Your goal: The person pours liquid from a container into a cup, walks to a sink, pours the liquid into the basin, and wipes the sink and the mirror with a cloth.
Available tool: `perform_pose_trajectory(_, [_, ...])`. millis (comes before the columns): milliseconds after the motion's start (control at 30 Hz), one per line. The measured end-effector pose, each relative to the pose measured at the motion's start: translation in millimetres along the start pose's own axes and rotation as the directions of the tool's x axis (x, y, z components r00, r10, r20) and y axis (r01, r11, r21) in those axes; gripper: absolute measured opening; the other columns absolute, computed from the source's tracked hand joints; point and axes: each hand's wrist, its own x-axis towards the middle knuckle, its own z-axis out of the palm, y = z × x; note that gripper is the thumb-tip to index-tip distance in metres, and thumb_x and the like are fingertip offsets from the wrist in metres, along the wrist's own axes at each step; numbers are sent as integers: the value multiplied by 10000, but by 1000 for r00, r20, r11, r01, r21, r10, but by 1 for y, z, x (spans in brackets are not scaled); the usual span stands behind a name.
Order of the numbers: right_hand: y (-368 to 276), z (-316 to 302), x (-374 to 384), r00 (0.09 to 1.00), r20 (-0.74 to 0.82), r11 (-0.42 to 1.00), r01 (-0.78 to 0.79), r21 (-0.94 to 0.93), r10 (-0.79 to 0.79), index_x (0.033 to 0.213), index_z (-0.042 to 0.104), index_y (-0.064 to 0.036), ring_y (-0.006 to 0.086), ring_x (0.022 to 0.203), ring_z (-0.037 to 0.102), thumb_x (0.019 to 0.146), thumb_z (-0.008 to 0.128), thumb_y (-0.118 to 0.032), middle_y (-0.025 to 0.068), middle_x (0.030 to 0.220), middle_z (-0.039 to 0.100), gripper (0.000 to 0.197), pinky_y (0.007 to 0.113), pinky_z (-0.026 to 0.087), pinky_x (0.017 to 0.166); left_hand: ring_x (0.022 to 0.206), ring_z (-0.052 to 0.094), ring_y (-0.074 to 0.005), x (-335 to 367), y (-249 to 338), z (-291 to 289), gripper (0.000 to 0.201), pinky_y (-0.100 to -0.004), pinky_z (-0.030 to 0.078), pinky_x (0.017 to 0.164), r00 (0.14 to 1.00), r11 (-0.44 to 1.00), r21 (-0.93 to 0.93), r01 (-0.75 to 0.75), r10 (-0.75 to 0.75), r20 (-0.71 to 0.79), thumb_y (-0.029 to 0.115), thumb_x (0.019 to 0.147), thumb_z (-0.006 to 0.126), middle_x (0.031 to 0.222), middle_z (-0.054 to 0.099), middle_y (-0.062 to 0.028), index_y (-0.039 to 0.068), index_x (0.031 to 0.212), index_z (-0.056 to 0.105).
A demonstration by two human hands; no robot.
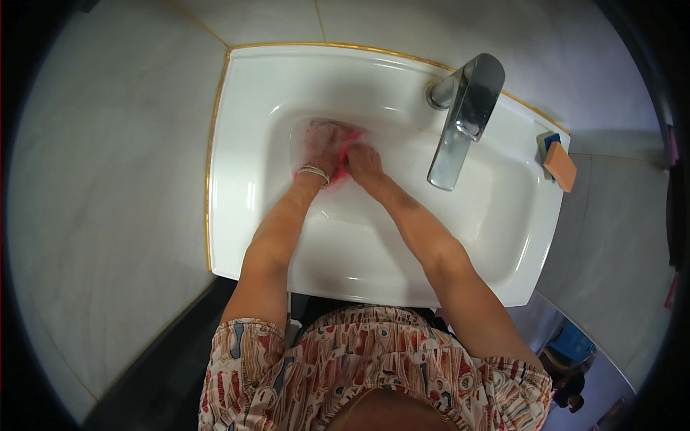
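Note:
In the left part of the white sink (248,144), a bright pink cloth (343,155) lies in cloudy, soapy water. My left hand (323,159), with pale bangles at the wrist, reaches down into this water on the cloth's left side; its fingers are hidden by the murk. Close beside it on the right, my right hand (365,161) has its fingers curled in against the pink cloth. Part of the cloth shows between the two hands, and more of it spreads blurred beneath the surface beyond them.
A chrome faucet (460,129) juts over the basin right of my hands. On the sink's right rim sit an orange sponge (560,167) and a green and blue one (548,144). Grey tiled walls (115,172) stand left and behind. A blue container (571,340) is low at right.

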Motion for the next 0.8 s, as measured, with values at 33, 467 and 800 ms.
perform_pose_trajectory(33, [-7,-5,2,1000,4,1000,-4,5,4,704,596,-34,368,772,588,670,579,-31,194,790,601,38,448,475,648,1157,357,-314,9,0,-14,431,-418,281,993,987,998,-14,67,-64,146,235,800,536,1227,439,-61,168,1219,463])
perform_pose_trajectory(467, [-12,-30,-80,907,417,985,-122,122,60,805,572,-20,366,741,578,679,565,-30,184,794,603,127,464,462,652,1112,416,-288,-63,66,-49,601,-364,370,890,870,993,115,2,-59,490,263,725,614,1278,415,-77,157,1276,399])
perform_pose_trajectory(800, [50,-104,-164,852,521,957,-116,267,-42,824,594,-54,366,723,583,735,517,-106,171,758,608,129,443,467,690,1118,410,-430,-80,152,34,606,-495,443,864,703,993,8,121,-91,705,277,800,552,1315,342,-149,161,1332,285])
